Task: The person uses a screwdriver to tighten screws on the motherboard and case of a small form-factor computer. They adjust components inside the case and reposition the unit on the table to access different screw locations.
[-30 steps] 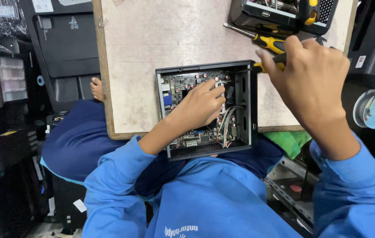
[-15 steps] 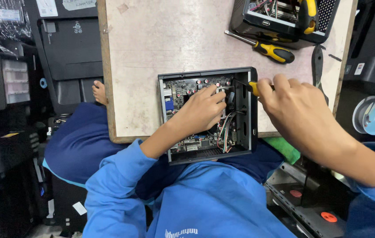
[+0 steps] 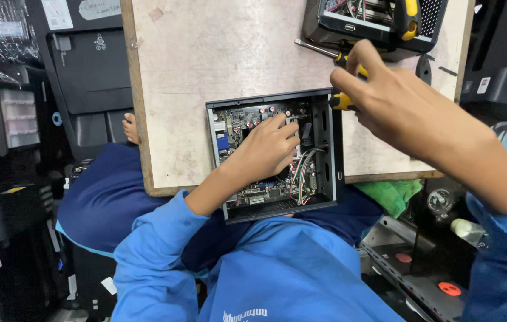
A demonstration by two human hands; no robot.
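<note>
Counting from the head view: two opened cases, two yellow-handled screwdrivers, one board. The near case [image 3: 274,155] lies at the board's [image 3: 206,59] front edge. The right hand [image 3: 396,110], lower half a second ago, has risen, clenched around one screwdriver [image 3: 343,101]. The left hand [image 3: 265,149], fingers curled, still presses the circuitry inside.

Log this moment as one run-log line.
left hand: inside open computer case, on circuit board | right hand: holding yellow-handled screwdriver at case edge | second screwdriver: lying on board
</note>
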